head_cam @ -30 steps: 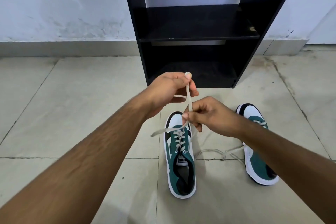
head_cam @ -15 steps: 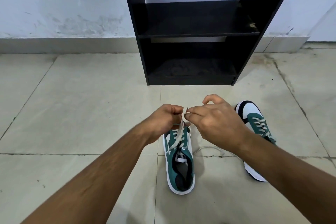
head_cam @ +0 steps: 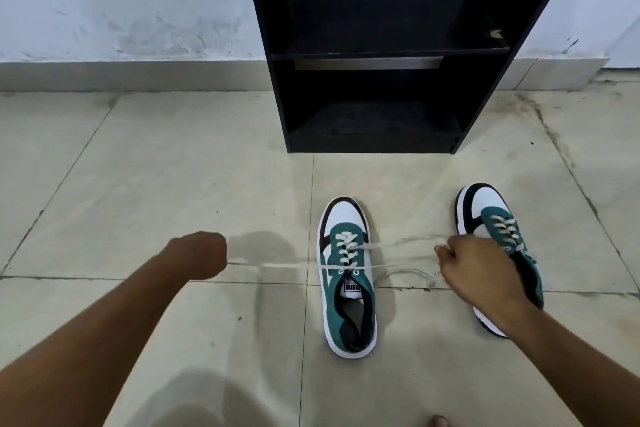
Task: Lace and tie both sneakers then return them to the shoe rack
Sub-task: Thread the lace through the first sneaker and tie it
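Note:
A green and white sneaker (head_cam: 349, 291) lies on the tiled floor, toe toward the rack. Its white lace (head_cam: 287, 267) is stretched taut to both sides across the upper eyelets. My left hand (head_cam: 201, 255) is a fist far to the left of the shoe, gripping one lace end. My right hand (head_cam: 474, 269) grips the other end to the right, partly covering the second sneaker (head_cam: 485, 208), whose loose lace (head_cam: 405, 274) curls on the floor. The black shoe rack (head_cam: 374, 55) stands ahead with empty shelves.
A pale wall with a grey skirting (head_cam: 121, 74) runs behind the rack. Beige floor tiles (head_cam: 173, 163) with dark grout lines spread to both sides. A toe tip (head_cam: 438, 421) shows at the bottom edge.
My hands were together above the left sneaker holding the lace; they have now pulled apart sideways and lower, drawing the lace tight across the shoe.

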